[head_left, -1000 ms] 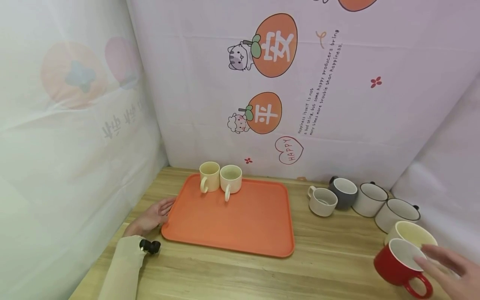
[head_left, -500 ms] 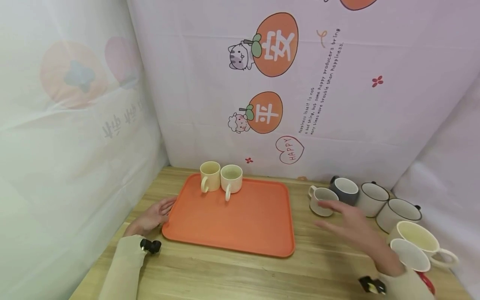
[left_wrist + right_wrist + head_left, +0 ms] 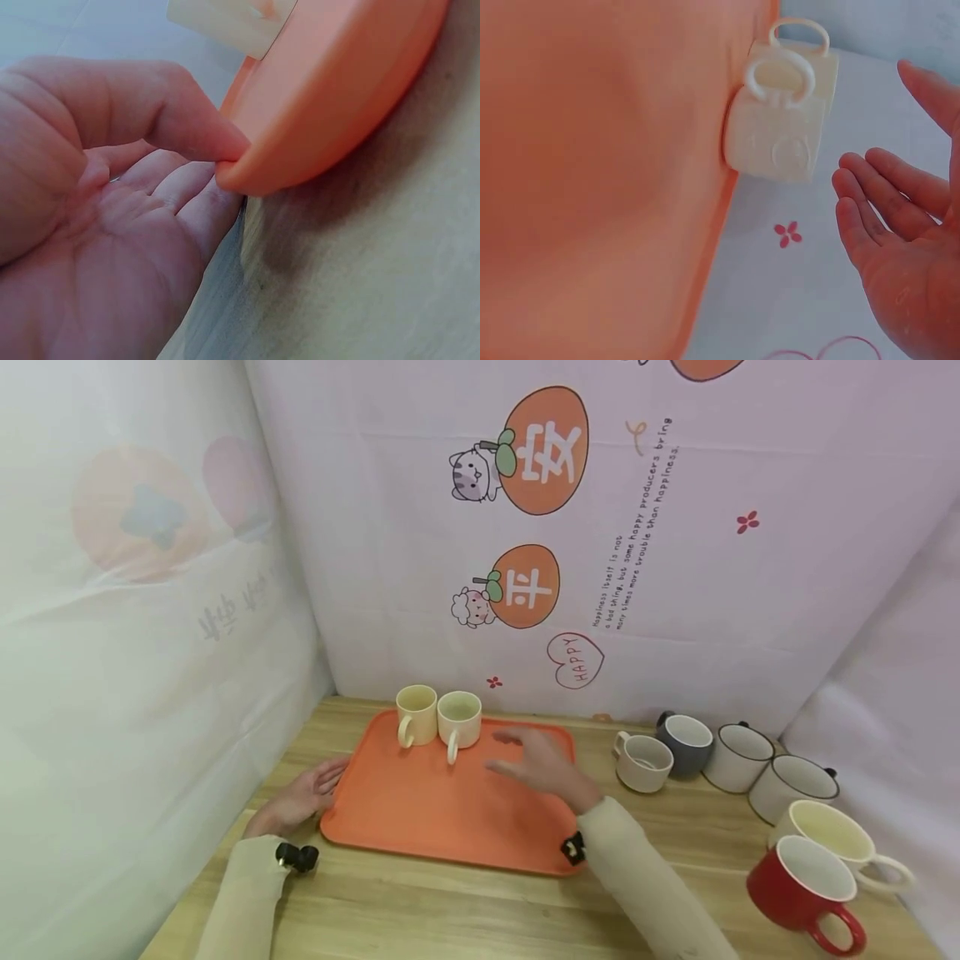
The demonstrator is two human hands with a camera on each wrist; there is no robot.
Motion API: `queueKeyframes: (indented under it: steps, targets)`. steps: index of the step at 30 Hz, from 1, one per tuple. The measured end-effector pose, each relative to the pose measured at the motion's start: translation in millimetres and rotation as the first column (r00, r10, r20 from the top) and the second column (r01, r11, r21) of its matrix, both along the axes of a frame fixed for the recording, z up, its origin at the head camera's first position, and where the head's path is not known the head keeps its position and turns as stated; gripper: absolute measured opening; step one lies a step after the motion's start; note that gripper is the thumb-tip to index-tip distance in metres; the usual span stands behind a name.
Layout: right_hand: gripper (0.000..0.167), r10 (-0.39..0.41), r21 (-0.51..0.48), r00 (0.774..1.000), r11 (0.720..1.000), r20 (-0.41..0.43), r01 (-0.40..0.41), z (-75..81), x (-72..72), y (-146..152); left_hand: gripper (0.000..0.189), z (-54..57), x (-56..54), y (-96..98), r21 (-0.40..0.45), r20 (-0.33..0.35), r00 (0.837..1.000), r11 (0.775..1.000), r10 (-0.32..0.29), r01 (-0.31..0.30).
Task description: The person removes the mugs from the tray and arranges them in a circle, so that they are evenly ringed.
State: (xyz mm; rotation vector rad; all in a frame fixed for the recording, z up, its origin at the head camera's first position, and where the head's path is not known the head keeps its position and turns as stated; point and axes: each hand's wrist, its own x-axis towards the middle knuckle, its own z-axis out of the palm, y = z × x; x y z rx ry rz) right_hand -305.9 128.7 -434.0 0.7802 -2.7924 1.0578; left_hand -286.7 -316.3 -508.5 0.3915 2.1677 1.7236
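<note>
An orange tray (image 3: 450, 802) lies on the wooden table, two cream mugs standing at its back left. Of these, the left mug (image 3: 417, 717) is more yellow, and the right mug (image 3: 459, 720) is paler with its handle toward me. My left hand (image 3: 303, 793) holds the tray's left edge; in the left wrist view the thumb (image 3: 195, 124) presses on the rim while the fingers lie underneath. Over the tray's right part hovers my right hand (image 3: 543, 764), holding nothing, thumb and fingers spread apart toward the paler mug. The right wrist view shows its fingers (image 3: 889, 195) apart from the mugs.
Right of the tray, a row of mugs runs toward me: a small off-white mug (image 3: 645, 763), a dark grey mug (image 3: 690, 747), two white black-rimmed mugs, a cream mug (image 3: 832, 835) and a red mug (image 3: 795, 889). A printed cloth (image 3: 420, 568) hangs behind the table.
My right hand has swept left from beside the red mug, past the small off-white mug, to above the tray. My left hand has stayed at the tray's edge; the mugs stand as before.
</note>
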Motion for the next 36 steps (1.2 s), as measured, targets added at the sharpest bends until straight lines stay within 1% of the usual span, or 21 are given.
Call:
queueKeyframes:
  steps: [2,4,7,11,13,16,18,20,22,25,27,31,33,36]
  targets:
    - [0.057,-0.019,-0.036,0.999,0.999,0.027,0.020,-2.6,-13.6,-15.0,0.092,1.2,0.7,-0.8,0.003,-0.002,1.000,1.000,0.006,-0.006]
    - [0.056,-0.038,-0.074,0.997,0.996,0.060,0.043,-7.1,-24.2,-27.1,0.092,2.3,0.9,-1.4,0.004,-0.006,1.000,1.000,0.005,-0.005]
    - [0.052,-0.051,-0.103,0.993,0.993,0.103,0.061,-16.8,-34.3,-41.7,0.092,3.4,1.3,-2.3,0.005,-0.008,1.000,1.000,0.001,-0.001]
    - [0.045,-0.039,-0.134,0.988,0.989,0.148,0.059,-31.1,-38.6,-58.1,0.090,4.0,2.1,-3.9,0.009,-0.011,1.000,1.000,-0.004,0.004]
    - [0.042,-0.029,-0.173,0.984,0.983,0.173,0.059,-37.5,-38.8,-65.9,0.090,4.2,2.1,-4.5,0.014,-0.011,1.000,1.000,-0.006,0.006]
    - [0.035,-0.016,-0.253,0.974,0.965,0.227,0.074,-43.4,-36.7,-76.3,0.090,4.1,1.4,-4.3,0.014,-0.012,1.000,1.000,-0.007,0.007]
    - [0.032,-0.011,-0.307,0.962,0.947,0.272,0.098,-45.5,-35.2,-81.4,0.090,3.6,0.9,-3.7,0.010,-0.009,1.000,1.000,-0.005,0.005]
    - [0.034,-0.023,-0.352,0.941,0.924,0.338,0.149,-45.3,-33.1,-85.3,0.090,3.0,1.0,-2.8,0.006,-0.006,1.000,1.000,-0.001,0.001]
    - [0.041,-0.033,-0.386,0.916,0.901,0.399,0.200,-44.8,-31.8,-87.9,0.090,2.1,1.4,-2.1,0.001,-0.005,1.000,1.000,-0.001,0.001]
    - [0.048,-0.036,-0.425,0.874,0.864,0.485,0.272,-43.7,-28.2,-90.9,0.090,1.4,2.5,-1.1,-0.001,-0.003,1.000,1.000,0.003,-0.003]
    - [0.047,-0.014,-0.457,0.845,0.836,0.535,0.303,-44.5,-25.7,-92.5,0.090,1.3,3.1,-0.6,-0.004,-0.006,1.000,1.000,0.002,-0.003]
    - [0.036,0.049,-0.518,0.774,0.769,0.631,0.374,-44.9,-17.5,-95.1,0.090,1.5,4.1,-0.3,-0.005,-0.003,1.000,1.000,0.005,-0.005]
    - [0.033,0.073,-0.548,0.755,0.734,0.651,0.401,-44.7,-13.0,-96.1,0.089,1.3,3.7,-0.4,-0.007,-0.002,1.000,1.000,0.006,-0.006]
    - [0.028,0.090,-0.579,0.752,0.699,0.653,0.419,-43.6,-5.5,-94.2,0.089,0.6,2.3,-0.5,-0.013,-0.004,1.000,1.000,0.002,-0.002]
